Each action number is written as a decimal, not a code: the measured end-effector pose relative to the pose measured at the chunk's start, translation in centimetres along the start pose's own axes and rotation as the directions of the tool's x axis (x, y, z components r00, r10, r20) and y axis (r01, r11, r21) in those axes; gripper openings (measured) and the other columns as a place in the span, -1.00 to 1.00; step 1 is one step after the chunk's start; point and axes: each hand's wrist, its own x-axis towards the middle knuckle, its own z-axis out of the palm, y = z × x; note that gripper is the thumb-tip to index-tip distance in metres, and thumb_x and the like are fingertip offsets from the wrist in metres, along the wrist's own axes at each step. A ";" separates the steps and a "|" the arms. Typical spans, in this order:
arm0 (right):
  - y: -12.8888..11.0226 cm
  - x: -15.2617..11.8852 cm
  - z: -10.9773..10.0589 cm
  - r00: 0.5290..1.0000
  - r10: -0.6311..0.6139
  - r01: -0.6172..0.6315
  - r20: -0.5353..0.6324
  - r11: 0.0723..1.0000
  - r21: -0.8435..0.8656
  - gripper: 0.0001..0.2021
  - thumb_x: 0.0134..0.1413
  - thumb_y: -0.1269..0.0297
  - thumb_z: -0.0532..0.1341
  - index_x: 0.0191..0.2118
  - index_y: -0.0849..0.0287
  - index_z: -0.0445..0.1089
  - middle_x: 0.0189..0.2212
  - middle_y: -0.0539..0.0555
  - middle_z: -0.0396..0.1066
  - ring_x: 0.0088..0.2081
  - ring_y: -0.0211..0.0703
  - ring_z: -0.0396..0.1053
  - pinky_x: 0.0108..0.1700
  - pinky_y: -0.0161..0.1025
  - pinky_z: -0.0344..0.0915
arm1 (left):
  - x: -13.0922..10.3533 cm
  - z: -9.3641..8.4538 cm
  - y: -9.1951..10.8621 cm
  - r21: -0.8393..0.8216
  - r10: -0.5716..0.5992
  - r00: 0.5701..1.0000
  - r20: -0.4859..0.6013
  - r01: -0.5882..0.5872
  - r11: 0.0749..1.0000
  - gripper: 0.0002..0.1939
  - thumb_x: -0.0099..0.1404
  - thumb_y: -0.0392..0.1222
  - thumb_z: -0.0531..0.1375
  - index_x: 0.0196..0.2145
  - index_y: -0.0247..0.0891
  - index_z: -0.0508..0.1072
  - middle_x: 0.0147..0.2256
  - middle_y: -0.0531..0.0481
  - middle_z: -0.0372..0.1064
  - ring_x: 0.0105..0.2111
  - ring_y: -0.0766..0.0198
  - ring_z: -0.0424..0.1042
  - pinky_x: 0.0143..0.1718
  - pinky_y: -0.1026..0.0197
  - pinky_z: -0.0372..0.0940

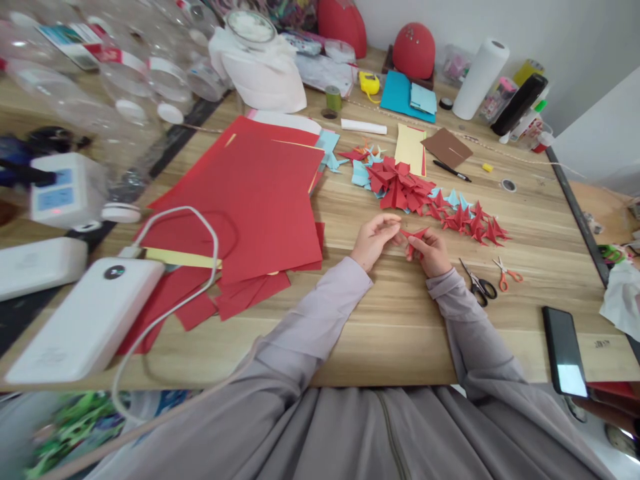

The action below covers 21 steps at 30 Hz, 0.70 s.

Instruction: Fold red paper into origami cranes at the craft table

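Observation:
Both hands meet over the wooden table, just in front of a pile of folded red paper pieces [397,183]. A small folded red paper piece [417,235] is between them. My right hand [431,252] pinches it between thumb and fingers. My left hand [376,240] has its thumb and fingers pressed together at the paper's left tip. Large red paper sheets [250,193] lie to the left, with smaller red squares [255,293] beneath their near edge. Light blue folded pieces [360,173] sit among the red ones.
Black scissors [479,283] and orange scissors [506,273] lie right of my right hand, with a phone [563,347] beyond. A white power bank [87,320] with a looping cable [216,240] sits at left. Plastic bottles [125,73] crowd the back left.

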 end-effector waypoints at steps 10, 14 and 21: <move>-0.3 -0.1 0.3 1.000 -0.027 0.026 -0.006 0.999 -0.047 -0.72 -0.20 0.11 0.37 -0.48 0.19 0.34 -0.70 -0.06 0.39 -0.70 -0.31 0.29 -0.62 -0.34 0.24 | 0.2 -0.3 -0.4 0.318 0.247 0.962 0.116 -0.272 0.908 -0.88 0.02 -0.22 0.28 -0.46 -0.29 0.44 -0.31 -0.02 0.29 -0.26 0.30 0.34 -0.19 0.23 0.25; -0.3 -0.1 0.3 0.999 -0.050 0.049 -0.021 0.998 -0.050 -0.73 -0.19 0.12 0.37 -0.48 0.19 0.36 -0.70 -0.06 0.39 -0.70 -0.32 0.28 -0.62 -0.35 0.25 | 0.3 -0.4 -0.4 0.381 0.311 0.940 0.143 -0.342 0.859 -0.92 0.06 -0.24 0.26 -0.44 -0.28 0.45 -0.28 -0.05 0.29 -0.24 0.28 0.33 -0.21 0.24 0.25; -0.3 -0.1 0.3 0.998 -0.050 0.049 -0.029 0.998 -0.040 -0.73 -0.21 0.12 0.37 -0.50 0.18 0.34 -0.72 -0.08 0.38 -0.71 -0.33 0.29 -0.64 -0.37 0.24 | 0.2 -0.6 -0.7 0.508 0.387 0.906 0.172 -0.418 0.753 -0.97 0.11 -0.28 0.22 -0.45 -0.27 0.47 -0.28 -0.06 0.31 -0.25 0.29 0.34 -0.27 0.25 0.26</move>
